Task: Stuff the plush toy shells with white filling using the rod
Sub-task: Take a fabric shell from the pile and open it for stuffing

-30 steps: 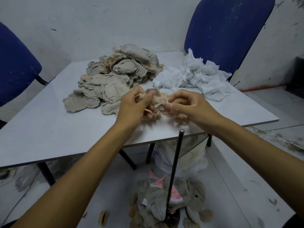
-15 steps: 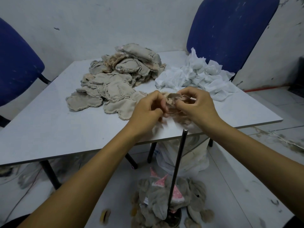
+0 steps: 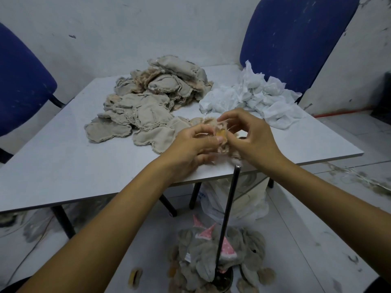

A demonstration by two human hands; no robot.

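Left hand: the left hand (image 3: 191, 149) is pinching the near side of a small tan plush shell (image 3: 220, 136), thumb and fingers curled onto its fabric
Right hand: the right hand (image 3: 251, 136) is pinching the same shell from the other side, fingers curled over its top edge
Shell: it is being held between both hands just above the near edge of the grey table (image 3: 63, 161)
Rod: a dark rod (image 3: 227, 214) is standing upright from the floor, its tip sitting just below the hands
Shell pile: a pile of flat beige shells (image 3: 148, 102) is lying on the table beyond the hands
Filling: white filling (image 3: 254, 96) is lying heaped to the right of that pile
Floor: stuffed grey toys (image 3: 211, 254) are lying around the rod's base
Chairs: two blue chairs (image 3: 296, 39) are standing behind the table
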